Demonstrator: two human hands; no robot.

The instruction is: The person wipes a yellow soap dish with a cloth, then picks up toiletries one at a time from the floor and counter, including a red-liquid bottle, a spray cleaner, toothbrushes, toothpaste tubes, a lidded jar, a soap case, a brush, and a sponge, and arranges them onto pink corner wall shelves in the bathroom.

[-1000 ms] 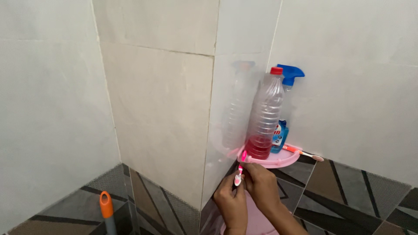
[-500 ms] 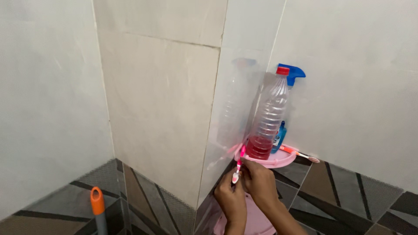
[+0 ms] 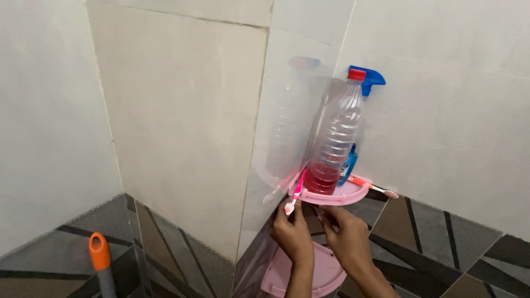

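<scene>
Since a second ago both hands have stayed under the pink corner shelf [image 3: 353,196], and the pink toothbrush [image 3: 295,194] has kept its slant across the shelf's front edge, bristle end down; only the view has drifted, so the orange-capped handle [image 3: 99,259] now shows at lower left.

That toothbrush hangs off the left end of the shelf rim, its white head just above the left hand [image 3: 291,234]. The fingers of this hand are bunched and narrow, their tips touching or nearly touching the brush head; whether they truly pinch it I cannot tell. The right hand [image 3: 345,234] is just beside it under the shelf, fingers curled close with the tips near the rim's underside, holding nothing that I can see.

A clear plastic bottle [image 3: 334,143] with a red cap and red liquid at its base stands on the shelf, touching or nearly touching the brush handle. Behind it stands a spray bottle with a blue trigger [image 3: 369,80], and a second toothbrush [image 3: 372,186] lies across the right rim. A lower pink shelf [image 3: 281,276] sits beneath the wrists.

To handle the brush well, I judge a firm grip near the neck is wanted, moving it clear of the tall bottle, which looks easy to tip
</scene>
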